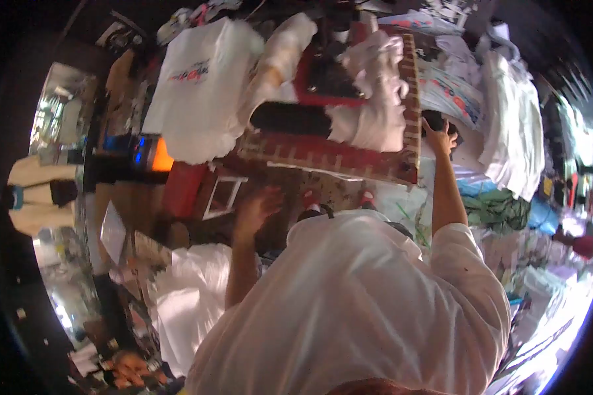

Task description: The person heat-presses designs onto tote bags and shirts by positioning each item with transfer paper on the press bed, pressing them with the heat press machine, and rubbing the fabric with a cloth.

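Note:
My right hand [442, 136] reaches to the table's right side, its fingers curled round a small black object [433, 120] whose kind I cannot make out. White cloth with a red and blue print [451, 95] lies just beyond that hand. My left hand [262, 205] hangs low in front of the table, smeared by motion, with nothing visible in it. Ahead stands a red-topped table [310, 153] with a pale marked edge. Bunched white cloth [375, 92] lies on its right part, and rolled cloth [280, 56] on its left.
A stack of white printed bags or cloths [197, 85] stands at the left. White folded fabric [514, 125] hangs at the right, above a dark green bundle [497, 209]. A white frame [224, 196] and a white sack [194, 289] stand on my left. An orange glow [163, 156] shows behind.

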`<state>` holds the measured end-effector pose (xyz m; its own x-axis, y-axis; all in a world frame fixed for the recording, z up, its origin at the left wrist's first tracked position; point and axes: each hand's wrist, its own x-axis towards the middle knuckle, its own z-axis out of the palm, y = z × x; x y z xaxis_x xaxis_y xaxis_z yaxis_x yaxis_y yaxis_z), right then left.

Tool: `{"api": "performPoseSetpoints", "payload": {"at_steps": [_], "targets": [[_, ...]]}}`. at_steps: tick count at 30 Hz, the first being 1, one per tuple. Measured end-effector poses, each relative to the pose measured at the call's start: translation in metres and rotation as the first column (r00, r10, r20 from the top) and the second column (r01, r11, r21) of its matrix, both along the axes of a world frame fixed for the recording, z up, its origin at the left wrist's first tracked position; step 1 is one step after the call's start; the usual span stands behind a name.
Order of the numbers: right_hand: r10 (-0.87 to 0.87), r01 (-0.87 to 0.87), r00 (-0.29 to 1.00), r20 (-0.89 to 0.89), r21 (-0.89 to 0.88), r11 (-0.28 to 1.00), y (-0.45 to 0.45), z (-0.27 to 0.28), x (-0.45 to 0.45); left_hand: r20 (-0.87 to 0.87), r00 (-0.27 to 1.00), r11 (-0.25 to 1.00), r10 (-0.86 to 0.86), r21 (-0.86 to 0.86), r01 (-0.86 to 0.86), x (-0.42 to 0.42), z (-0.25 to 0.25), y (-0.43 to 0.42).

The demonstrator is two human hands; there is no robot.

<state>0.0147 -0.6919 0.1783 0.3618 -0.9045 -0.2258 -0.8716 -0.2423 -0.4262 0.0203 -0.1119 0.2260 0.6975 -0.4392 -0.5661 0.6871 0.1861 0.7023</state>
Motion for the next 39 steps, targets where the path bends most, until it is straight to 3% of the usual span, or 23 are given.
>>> {"api": "performPoseSetpoints", "payload": {"at_steps": [2,4,5,6,9,13,15,18,20,21,22,24,25,26,28,29,30,32,33,34,36,37,39], "targets": [[0.042,-0.049,0.989,-0.144,-0.042,0.998,0.002,-0.018,0.008,0.017,0.999,0.996,-0.028,-0.080,0.029,-0.008,-0.003,-0.051],[0.042,-0.067,0.983,-0.181,-0.136,0.988,-0.008,-0.040,0.005,-0.156,0.988,0.966,0.015,-0.252,-0.055,-0.005,0.019,-0.097],[-0.035,-0.017,0.982,-0.186,-0.273,0.962,-0.010,-0.052,0.006,-0.205,0.975,0.962,0.091,-0.235,-0.139,0.000,0.019,-0.111],[-0.022,0.007,0.998,-0.065,-0.218,0.976,-0.023,-0.061,0.000,-0.250,0.953,0.949,0.170,-0.219,-0.226,0.003,0.018,-0.120],[-0.142,0.114,0.987,-0.077,-0.286,0.951,-0.038,-0.094,-0.012,-0.175,0.957,0.908,0.233,-0.312,-0.278,0.011,-0.014,-0.131],[-0.087,0.046,0.983,-0.163,-0.242,0.969,-0.038,-0.069,-0.023,-0.146,0.948,0.921,0.282,-0.234,-0.310,0.021,-0.010,-0.145],[0.008,0.008,0.998,0.055,-0.273,0.962,-0.042,-0.071,-0.038,-0.067,0.941,0.937,0.330,-0.093,-0.335,0.018,-0.005,-0.145],[0.042,0.039,0.967,0.250,-0.310,0.950,-0.048,-0.064,-0.052,-0.080,0.936,0.937,0.342,-0.046,-0.346,0.018,0.001,-0.149],[0.174,-0.050,0.884,0.434,-0.282,0.958,-0.053,-0.050,-0.062,-0.047,0.950,0.951,0.309,0.004,-0.310,0.020,-0.001,-0.153],[0.057,0.010,0.899,0.435,-0.152,0.988,-0.045,-0.031,-0.066,-0.060,0.945,0.947,0.321,0.038,-0.320,0.021,0.000,-0.155],[0.047,0.023,0.904,0.426,-0.158,0.987,-0.056,-0.043,-0.074,-0.070,0.940,0.941,0.335,0.074,-0.330,0.022,-0.001,-0.155],[-0.019,-0.150,0.614,0.789,0.140,0.979,-0.066,-0.050,-0.085,-0.075,0.954,0.957,0.290,0.023,-0.289,0.022,-0.005,-0.156],[-0.125,-0.212,0.588,0.799,0.301,0.930,-0.066,-0.046,-0.095,-0.061,0.955,0.957,0.291,0.009,-0.291,0.022,-0.005,-0.157],[-0.129,-0.197,0.591,0.796,0.297,0.934,-0.066,-0.043,-0.104,-0.049,0.956,0.957,0.291,-0.003,-0.291,0.020,-0.006,-0.158],[-0.382,-0.067,0.605,0.699,0.523,0.850,-0.047,-0.007,-0.112,-0.068,0.958,0.960,0.280,-0.002,-0.281,0.020,-0.009,-0.159],[-0.394,-0.231,0.537,0.746,0.580,0.781,-0.075,-0.043,-0.129,-0.081,0.956,0.959,0.284,0.005,-0.284,0.020,-0.011,-0.158],[-0.395,-0.222,0.537,0.745,0.577,0.786,-0.066,-0.029,-0.131,-0.086,0.958,0.961,0.275,0.002,-0.276,0.020,-0.011,-0.158],[-0.656,-0.372,0.367,0.660,0.750,0.547,-0.011,0.046,-0.125,-0.085,0.966,0.969,0.245,0.039,-0.242,0.019,-0.009,-0.156],[-0.727,-0.253,0.337,0.598,0.801,0.542,0.015,0.078,-0.115,-0.091,0.968,0.972,0.233,0.036,-0.231,0.018,-0.011,-0.155],[-0.729,-0.243,0.331,0.599,0.800,0.548,0.011,0.069,-0.117,-0.107,0.965,0.971,0.238,0.049,-0.234,0.017,-0.013,-0.155],[-0.510,-0.042,0.453,0.731,0.589,0.807,0.007,0.053,-0.123,-0.127,0.965,0.973,0.230,0.059,-0.224,0.013,-0.018,-0.153],[-0.370,-0.084,0.534,0.760,0.484,0.871,0.015,0.067,-0.126,-0.124,0.962,0.970,0.243,0.042,-0.240,0.011,-0.020,-0.151],[-0.336,-0.121,0.494,0.802,0.446,0.887,0.011,0.061,-0.129,-0.127,0.961,0.969,0.245,0.023,-0.244,0.011,-0.021,-0.148]]}}
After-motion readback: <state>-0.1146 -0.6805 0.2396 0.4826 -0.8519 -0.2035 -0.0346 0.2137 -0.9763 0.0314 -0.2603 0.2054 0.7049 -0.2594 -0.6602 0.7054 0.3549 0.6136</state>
